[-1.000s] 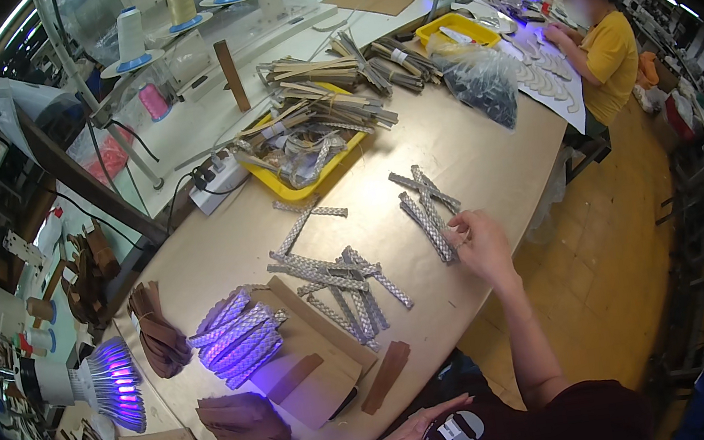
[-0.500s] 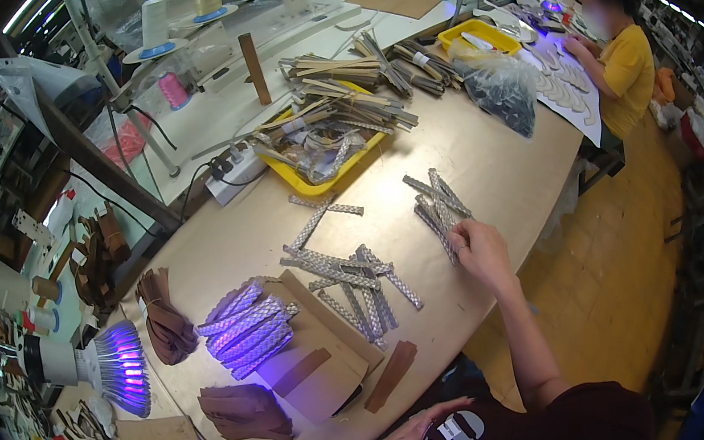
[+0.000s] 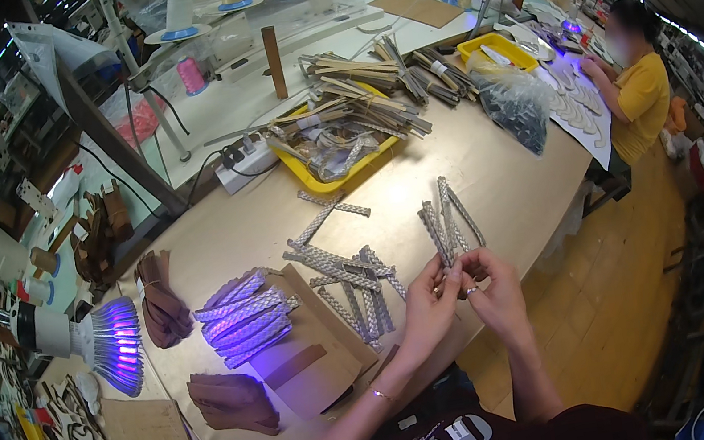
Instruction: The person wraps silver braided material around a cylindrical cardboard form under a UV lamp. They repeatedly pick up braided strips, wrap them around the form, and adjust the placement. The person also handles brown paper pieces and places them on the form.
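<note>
My left hand (image 3: pixel 433 309) and my right hand (image 3: pixel 494 292) meet at the near ends of a few grey braided strips (image 3: pixel 449 217). Both hands are closed, thumbs and fingertips pinching the strip ends, which the fingers partly cover. The far ends fan out slightly over the table. Left of my hands lies a loose scatter of similar braided strips (image 3: pixel 330 259). Farther left, a stack of braided strips (image 3: pixel 244 318) rests on a brown cardboard piece (image 3: pixel 323 364) under violet light.
A lit lamp (image 3: pixel 116 346) stands at the left, near brown strip bundles (image 3: pixel 164 300) and a brown stack (image 3: pixel 232 402). Behind are a yellow tray (image 3: pixel 306 179) heaped with strips, a power strip (image 3: pixel 244 168) and a plastic bag (image 3: pixel 513 107). A co-worker in yellow (image 3: pixel 639 98) sits far right.
My left hand has come up from the lower edge to join my right hand at the strips. The strips' far ends now stand closer to parallel. The whole view has shifted slightly.
</note>
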Available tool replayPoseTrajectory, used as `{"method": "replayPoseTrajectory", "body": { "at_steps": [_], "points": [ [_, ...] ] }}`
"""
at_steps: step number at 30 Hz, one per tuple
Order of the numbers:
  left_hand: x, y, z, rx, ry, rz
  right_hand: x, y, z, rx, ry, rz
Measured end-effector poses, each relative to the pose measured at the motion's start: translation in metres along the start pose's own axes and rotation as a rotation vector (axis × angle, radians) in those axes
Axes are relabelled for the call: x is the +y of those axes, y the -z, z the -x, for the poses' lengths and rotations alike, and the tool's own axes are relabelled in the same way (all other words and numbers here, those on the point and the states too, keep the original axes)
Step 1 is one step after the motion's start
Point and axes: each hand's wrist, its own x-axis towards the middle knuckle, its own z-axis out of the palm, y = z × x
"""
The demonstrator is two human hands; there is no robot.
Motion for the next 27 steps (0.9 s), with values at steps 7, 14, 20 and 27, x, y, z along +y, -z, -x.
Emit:
{"method": "replayPoseTrajectory", "body": {
  "at_steps": [7,14,20,27],
  "points": [
    [-0.01,0.009,-0.019,-0.057,0.318,0.086,0.03,0.017,-0.004,-0.13,-0.158,-0.183],
    [-0.024,0.008,-0.023,0.1,0.303,0.121,0.058,0.017,-0.011,-0.026,-0.231,-0.452],
    [-0.028,0.017,-0.03,0.126,0.248,0.058,0.076,0.023,-0.026,0.449,-0.163,-0.306],
    [-0.035,0.022,-0.023,0.044,0.232,0.024,0.066,0.009,-0.024,0.323,0.118,0.293]
  ]
}}
